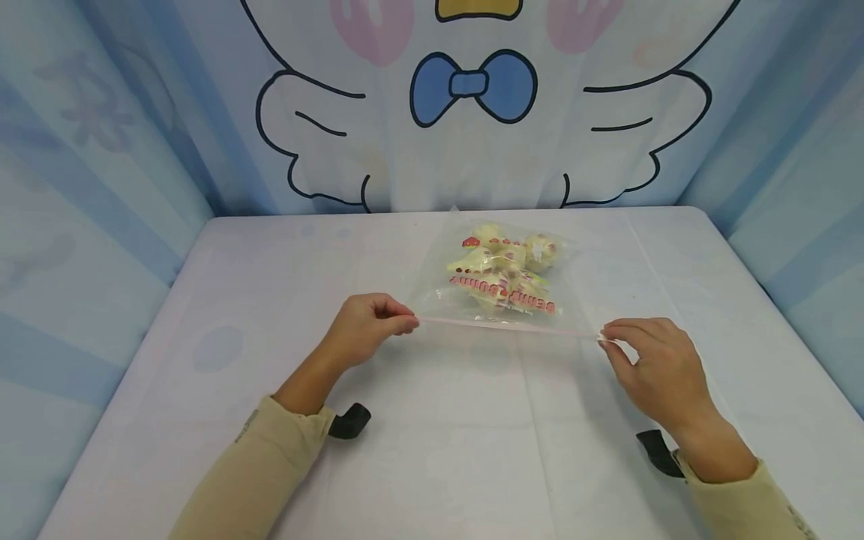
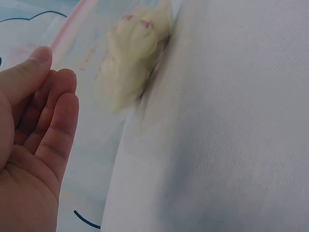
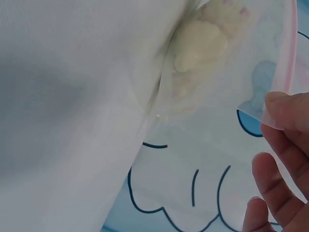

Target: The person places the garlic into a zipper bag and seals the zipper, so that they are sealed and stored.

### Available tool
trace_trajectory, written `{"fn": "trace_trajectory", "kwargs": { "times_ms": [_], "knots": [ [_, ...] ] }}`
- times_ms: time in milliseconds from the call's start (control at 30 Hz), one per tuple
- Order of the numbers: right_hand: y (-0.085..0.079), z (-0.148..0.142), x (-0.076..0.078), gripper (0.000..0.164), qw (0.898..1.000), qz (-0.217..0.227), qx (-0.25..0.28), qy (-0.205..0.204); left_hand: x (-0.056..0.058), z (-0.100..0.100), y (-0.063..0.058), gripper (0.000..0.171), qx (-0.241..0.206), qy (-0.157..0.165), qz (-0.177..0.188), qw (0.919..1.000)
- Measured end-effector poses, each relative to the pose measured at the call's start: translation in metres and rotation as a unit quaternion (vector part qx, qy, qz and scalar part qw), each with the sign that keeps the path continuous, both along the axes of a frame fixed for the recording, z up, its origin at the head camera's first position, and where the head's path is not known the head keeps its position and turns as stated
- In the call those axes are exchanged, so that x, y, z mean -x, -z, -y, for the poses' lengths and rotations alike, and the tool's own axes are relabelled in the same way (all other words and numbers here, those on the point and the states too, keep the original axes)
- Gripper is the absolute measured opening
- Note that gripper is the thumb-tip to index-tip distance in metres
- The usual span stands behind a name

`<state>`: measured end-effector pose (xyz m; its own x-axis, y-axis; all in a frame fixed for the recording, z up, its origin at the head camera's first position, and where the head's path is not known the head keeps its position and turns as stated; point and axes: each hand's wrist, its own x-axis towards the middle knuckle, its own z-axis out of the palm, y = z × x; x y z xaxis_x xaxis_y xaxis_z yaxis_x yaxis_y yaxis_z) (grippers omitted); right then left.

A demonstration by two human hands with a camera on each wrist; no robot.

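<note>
A clear zip bag (image 1: pixel 432 292) with red print and a pink zip strip lies toward the back of the table, its strip edge facing me. Inside it are several pale yellow lumpy pieces (image 1: pixel 496 262) with reddish spots. My left hand (image 1: pixel 367 326) pinches the left end of the strip between thumb and fingers. At the other end, my right hand (image 1: pixel 658 367) pinches the corner between thumb and forefinger. The strip is stretched nearly straight between them. In the right wrist view the zip bag (image 3: pixel 260 72) rises off the table at its strip edge, the yellow pieces resting low.
A white cloth covers the table (image 1: pixel 445 465). Behind it hangs a curtain (image 1: pixel 472 165) with a cartoon figure and blue bow, and blue curtains close off both sides. Black curved pieces (image 1: pixel 351 421) stick out at both sleeve cuffs.
</note>
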<state>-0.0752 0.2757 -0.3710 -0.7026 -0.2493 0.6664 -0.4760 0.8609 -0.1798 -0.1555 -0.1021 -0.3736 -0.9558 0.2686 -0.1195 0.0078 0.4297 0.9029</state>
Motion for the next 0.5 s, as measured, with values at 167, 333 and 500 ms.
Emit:
{"fn": "trace_trajectory", "kwargs": {
  "times_ms": [167,333,500],
  "knots": [
    [0.0015,0.0022,-0.0008,0.029,1.0,0.008,0.002,0.014,-0.0001,0.0011,0.0019,0.015,0.016,-0.003,-0.002,0.9999],
    [0.0033,0.0022,-0.002,0.029,1.0,0.007,0.004,0.02,-0.0007,0.002,0.0028,0.017,0.022,0.003,-0.006,0.9997],
    [0.0051,0.0023,-0.004,0.031,1.0,0.007,-0.003,0.027,-0.0008,0.0032,0.0044,0.015,0.023,0.006,-0.012,0.9996]
  ]
}}
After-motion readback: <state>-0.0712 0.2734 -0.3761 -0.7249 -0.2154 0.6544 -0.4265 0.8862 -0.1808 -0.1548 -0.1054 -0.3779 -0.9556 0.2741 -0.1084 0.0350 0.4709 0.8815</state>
